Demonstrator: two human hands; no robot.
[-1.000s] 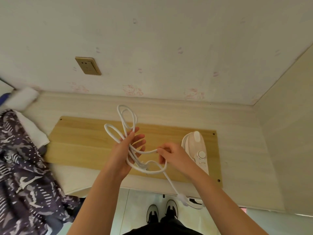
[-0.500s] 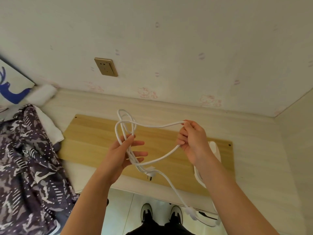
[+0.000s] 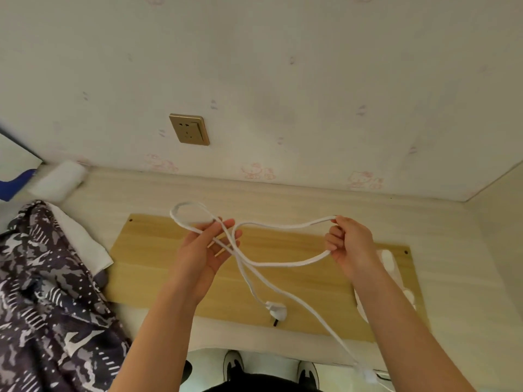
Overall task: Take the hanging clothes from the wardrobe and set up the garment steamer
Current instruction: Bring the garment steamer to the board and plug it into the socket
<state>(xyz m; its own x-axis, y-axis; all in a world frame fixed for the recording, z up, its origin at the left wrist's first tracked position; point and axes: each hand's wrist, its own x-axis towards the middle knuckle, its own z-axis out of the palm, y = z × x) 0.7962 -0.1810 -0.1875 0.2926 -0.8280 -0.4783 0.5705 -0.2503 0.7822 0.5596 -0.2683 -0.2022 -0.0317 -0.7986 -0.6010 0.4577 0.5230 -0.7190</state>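
**Garment steamer [image 3: 389, 261] at the board's right end, cord in both hands**

The pale tabletop [image 3: 452, 278] runs along the wall. A dark patterned garment [image 3: 42, 292] lies heaped at its left end. A wooden board [image 3: 158, 264] lies in the middle. The white steamer rests on the board's right end, partly hidden behind the right forearm. Its white cord [image 3: 283, 263] hangs above the board. The left hand [image 3: 202, 256], fingers spread and nearly straight, carries loops of it. The right hand [image 3: 349, 247] curls round a bend further right. A gold wall socket [image 3: 189, 129] sits on the far wall. The plug [image 3: 276, 308] dangles by the board's near edge.
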